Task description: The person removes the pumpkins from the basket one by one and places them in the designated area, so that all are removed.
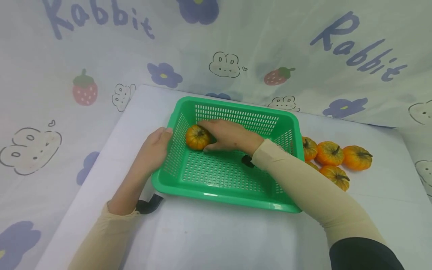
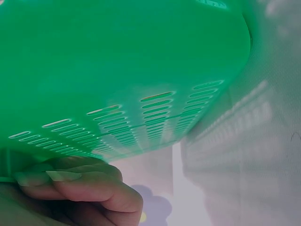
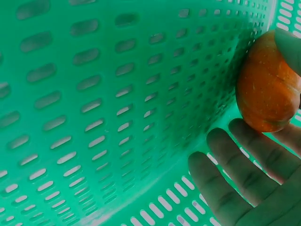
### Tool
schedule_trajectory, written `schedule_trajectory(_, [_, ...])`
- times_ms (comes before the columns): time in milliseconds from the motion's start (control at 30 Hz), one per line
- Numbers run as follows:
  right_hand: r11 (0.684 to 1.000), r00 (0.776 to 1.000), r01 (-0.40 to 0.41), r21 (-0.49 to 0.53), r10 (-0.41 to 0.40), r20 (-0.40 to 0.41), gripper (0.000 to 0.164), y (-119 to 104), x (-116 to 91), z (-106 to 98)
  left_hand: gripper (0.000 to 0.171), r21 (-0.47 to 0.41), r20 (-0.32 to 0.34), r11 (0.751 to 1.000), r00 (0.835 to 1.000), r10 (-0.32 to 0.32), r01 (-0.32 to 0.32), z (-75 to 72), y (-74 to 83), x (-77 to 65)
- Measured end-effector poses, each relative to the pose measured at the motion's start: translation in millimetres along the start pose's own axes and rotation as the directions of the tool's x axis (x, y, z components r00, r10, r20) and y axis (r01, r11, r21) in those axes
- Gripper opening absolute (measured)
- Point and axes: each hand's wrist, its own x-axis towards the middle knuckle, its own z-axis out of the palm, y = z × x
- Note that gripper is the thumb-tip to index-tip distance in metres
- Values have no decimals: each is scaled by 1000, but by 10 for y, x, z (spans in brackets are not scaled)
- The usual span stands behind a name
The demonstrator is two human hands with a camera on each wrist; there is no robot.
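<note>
A green plastic basket with slotted walls stands on the white table. My left hand grips its left rim, thumb on top; the left wrist view shows the curled fingers under the rim against the outer wall. One small orange pumpkin sits inside the basket near the left wall. My right hand is inside the basket beside it, spread about its right side. In the right wrist view its fingers are straight and apart, with the pumpkin just beyond the fingertips.
Several more orange pumpkins lie in a group on the table, right of the basket and partly hidden by its wall and my right sleeve. A patterned cloth hangs behind the table.
</note>
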Motion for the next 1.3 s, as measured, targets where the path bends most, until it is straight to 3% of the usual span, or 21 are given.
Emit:
schedule_trajectory(700, [1000, 1000, -24, 15, 24, -3, 74, -63, -80, 49, 60, -29, -16, 999, 999, 36, -36, 80, -93, -99])
schedule_trajectory(1300, [999, 999, -34, 34, 35, -30, 79, -45, -133, 5, 63, 31, -27, 999, 999, 27, -26, 81, -100, -111])
